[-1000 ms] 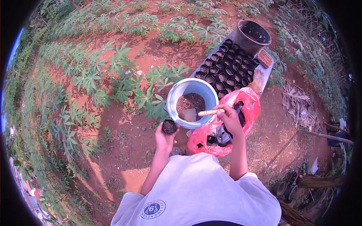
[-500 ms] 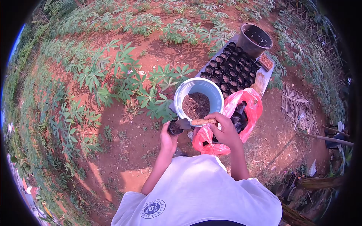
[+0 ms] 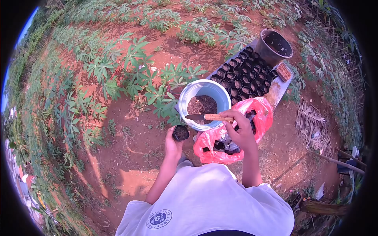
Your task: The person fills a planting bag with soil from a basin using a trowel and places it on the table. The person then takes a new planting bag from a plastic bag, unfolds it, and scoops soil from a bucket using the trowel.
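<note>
My left hand is closed around a small black polybag with dark soil up to its top. In my right hand is the wooden handle of a garden trowel. Its dark blade reaches over the near rim of a light blue bucket, which is partly filled with brown soil. Just below my right hand, a pink plastic bag gapes with black plastic pieces inside. The polybag is to the left of the bag, apart from the bucket.
Rows of soil-filled black polybags stand on a board beyond the bucket. A dark bucket and a tray of orange-brown grains sit at the board's far right. Leafy green plants grow from red soil on the left.
The trowel has moved from the polybag's mouth up and over the bucket's near rim. My left hand still holds the polybag, now turned with its soil facing up.
</note>
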`<state>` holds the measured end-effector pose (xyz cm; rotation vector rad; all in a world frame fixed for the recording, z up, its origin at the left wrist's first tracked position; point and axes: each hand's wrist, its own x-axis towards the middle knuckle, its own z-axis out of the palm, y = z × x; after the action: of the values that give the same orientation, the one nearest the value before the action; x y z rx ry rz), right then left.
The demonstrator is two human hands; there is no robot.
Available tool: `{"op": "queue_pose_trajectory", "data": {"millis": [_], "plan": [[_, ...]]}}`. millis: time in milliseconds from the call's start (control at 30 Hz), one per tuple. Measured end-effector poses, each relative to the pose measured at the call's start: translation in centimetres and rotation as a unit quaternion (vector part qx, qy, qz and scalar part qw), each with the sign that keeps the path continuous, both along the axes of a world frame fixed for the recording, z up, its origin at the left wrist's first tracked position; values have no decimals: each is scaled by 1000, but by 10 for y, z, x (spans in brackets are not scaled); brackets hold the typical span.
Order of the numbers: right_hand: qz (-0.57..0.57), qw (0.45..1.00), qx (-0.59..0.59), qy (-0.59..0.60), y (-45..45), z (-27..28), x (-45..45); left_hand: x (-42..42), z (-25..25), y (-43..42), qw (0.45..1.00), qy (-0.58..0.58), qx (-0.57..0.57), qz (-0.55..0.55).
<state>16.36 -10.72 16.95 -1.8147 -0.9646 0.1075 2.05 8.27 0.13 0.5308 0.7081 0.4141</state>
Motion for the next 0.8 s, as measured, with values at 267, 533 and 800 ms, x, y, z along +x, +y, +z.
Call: {"op": "queue_pose_trajectory", "data": {"millis": [267,533,800], "plan": [[-8,998,-55,-44,-16,-79,51,3,16,-48,999,1,-16,32],[50,990,-131,31,-38,-135,69,21,46,-92,1000,-26,-3,0],[125,990,-49,34,-108,-85,74,63,40,-145,997,-61,1,-51]]}}
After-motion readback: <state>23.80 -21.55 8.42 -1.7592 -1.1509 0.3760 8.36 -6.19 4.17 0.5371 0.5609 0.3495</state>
